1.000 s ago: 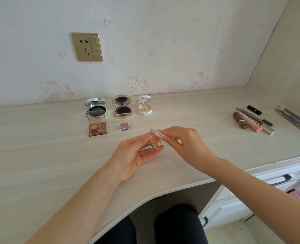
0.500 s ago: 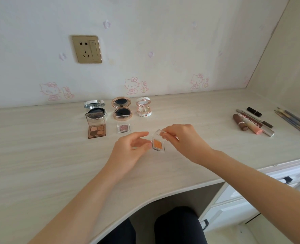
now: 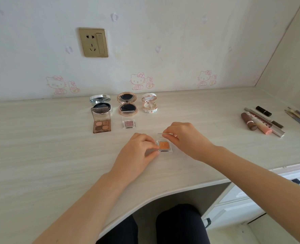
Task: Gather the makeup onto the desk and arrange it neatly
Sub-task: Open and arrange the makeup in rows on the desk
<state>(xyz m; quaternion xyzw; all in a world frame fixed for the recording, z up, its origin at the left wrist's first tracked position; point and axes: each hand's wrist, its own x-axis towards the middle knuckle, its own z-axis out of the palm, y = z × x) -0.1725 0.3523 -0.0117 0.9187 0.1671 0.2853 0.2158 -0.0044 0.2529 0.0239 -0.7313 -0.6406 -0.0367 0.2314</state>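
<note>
Left hand (image 3: 137, 153) and right hand (image 3: 187, 138) reach forward, fingers (image 3: 170, 135) pinching.

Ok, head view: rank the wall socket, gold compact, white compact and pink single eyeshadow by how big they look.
1. wall socket
2. gold compact
3. white compact
4. pink single eyeshadow
The socket sits farther from the camera, so its true size is unsure.
</note>
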